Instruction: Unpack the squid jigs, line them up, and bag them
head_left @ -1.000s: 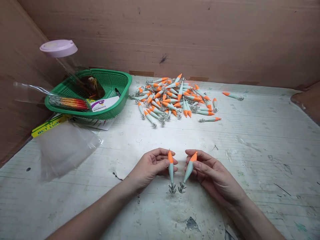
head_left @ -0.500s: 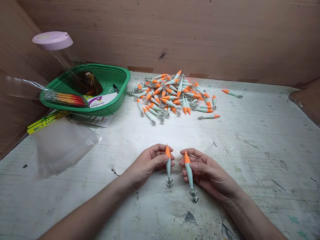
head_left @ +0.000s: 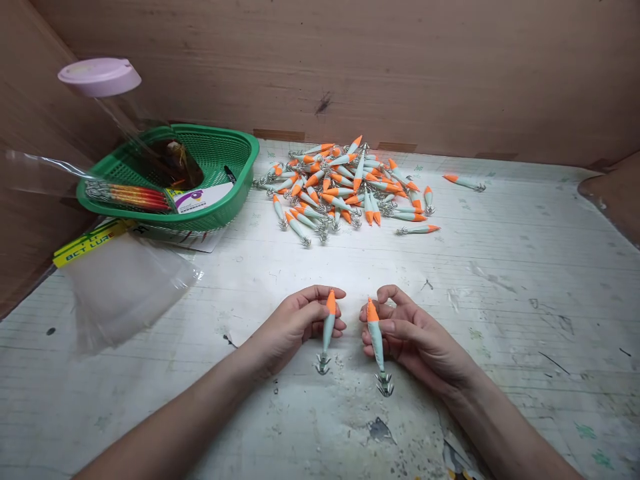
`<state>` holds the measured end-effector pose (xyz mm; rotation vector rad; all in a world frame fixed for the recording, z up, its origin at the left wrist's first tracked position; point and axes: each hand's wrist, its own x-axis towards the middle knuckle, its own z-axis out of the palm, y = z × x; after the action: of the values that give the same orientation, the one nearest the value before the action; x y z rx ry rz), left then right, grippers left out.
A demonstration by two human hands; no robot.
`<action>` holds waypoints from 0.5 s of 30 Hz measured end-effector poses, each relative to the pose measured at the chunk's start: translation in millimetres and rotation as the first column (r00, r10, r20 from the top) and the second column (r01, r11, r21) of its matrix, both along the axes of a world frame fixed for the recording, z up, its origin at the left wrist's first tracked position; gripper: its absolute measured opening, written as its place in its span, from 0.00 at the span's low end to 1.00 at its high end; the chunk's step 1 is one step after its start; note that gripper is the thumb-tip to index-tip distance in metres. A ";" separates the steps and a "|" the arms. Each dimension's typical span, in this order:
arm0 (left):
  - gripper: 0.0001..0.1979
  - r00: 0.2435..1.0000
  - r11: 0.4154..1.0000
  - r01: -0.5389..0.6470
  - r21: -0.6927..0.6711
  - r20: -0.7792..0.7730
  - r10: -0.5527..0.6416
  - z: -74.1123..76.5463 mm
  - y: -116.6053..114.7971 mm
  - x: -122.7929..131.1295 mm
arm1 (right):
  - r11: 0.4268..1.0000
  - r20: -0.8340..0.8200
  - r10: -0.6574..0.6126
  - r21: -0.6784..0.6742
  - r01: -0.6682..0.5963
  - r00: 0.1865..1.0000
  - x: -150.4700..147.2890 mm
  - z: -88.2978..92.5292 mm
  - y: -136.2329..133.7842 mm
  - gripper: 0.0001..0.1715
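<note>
Left hand [head_left: 295, 323] and right hand [head_left: 415, 337] each pinch one squid jig [head_left: 327, 327] [head_left: 376, 340]; the apparently barbed hook crowns [head_left: 384, 385], hanging near together, risk tangling or pricking fingers.

My packing bench in a small lure workshop.
Plywood walls, a scuffed worktable [head_left: 525, 267], heaped squid jigs [head_left: 345, 187], clear bags [head_left: 125, 287].

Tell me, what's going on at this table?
A person holds one small squid lure in each hand: the left hand has a lure, the right hand another lure, orange tips up, hooks down. A pile of the same lures lies further back, beside a green basket and clear bags.
</note>
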<state>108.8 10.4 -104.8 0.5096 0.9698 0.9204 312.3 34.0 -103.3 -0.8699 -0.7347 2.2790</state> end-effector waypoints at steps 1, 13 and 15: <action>0.12 1.000 1.000 0.001 -0.007 0.007 -0.001 0.2 0.2 -0.2 | 1.000 -0.001 -0.002 0.005 0.002 1.000 0.0 -0.2 0.1 0.13; 0.18 1.000 1.000 0.007 0.010 0.023 -0.008 -1.0 0.7 -1.8 | 0.997 0.074 -0.043 0.064 0.039 0.996 -2.0 -4.6 0.6 0.12; 0.17 0.999 1.000 0.012 0.019 0.041 -0.013 -1.1 0.4 -1.5 | 0.995 0.075 -0.060 0.082 0.054 0.995 -2.0 -4.9 0.7 0.12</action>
<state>107.3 10.8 -106.0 0.5104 0.9205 0.9264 310.3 34.7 -108.3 -0.9345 -0.8189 2.1612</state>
